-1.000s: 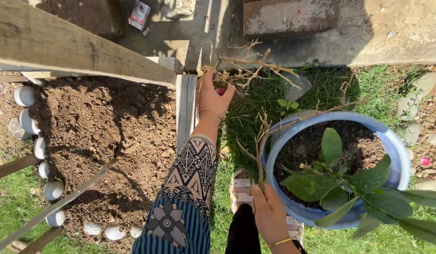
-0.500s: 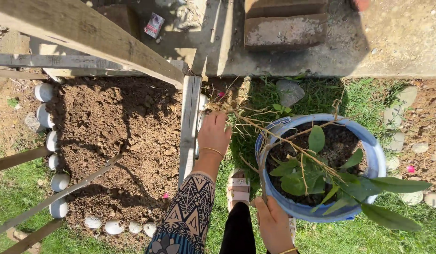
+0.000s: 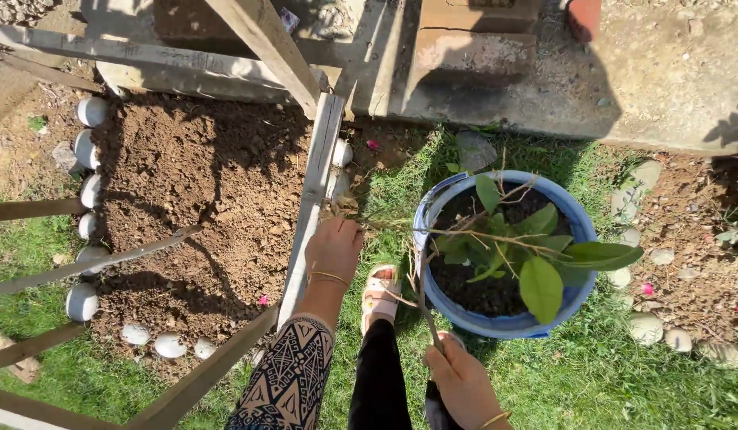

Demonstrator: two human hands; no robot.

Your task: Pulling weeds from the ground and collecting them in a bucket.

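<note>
I see my left hand (image 3: 334,248) closed around the tip end of a thin woody branch (image 3: 456,233); my right hand (image 3: 463,381) is closed on a second thin stem (image 3: 423,299) that rises from it toward the blue pot (image 3: 464,322). I judge that both grips are there to keep the loose twigs away from the soil and under control; the fingers wrap, they do not pinch.

The branch lies almost level; its long axis runs from my left hand outward to the right, across the rim of the pot, and its few green leaves (image 3: 540,287) hang over the dark earth inside. The stem in my right hand stands nearly upright, a little tilted to the left at the top.

Just beyond my left hand is a pale wooden plank (image 3: 313,191), and further to that side the bare soil bed (image 3: 194,199), bordered by white round stones (image 3: 82,301). Between my two hands, lower, I see one foot in a light sandal (image 3: 381,291) on the grass (image 3: 592,382).
</note>
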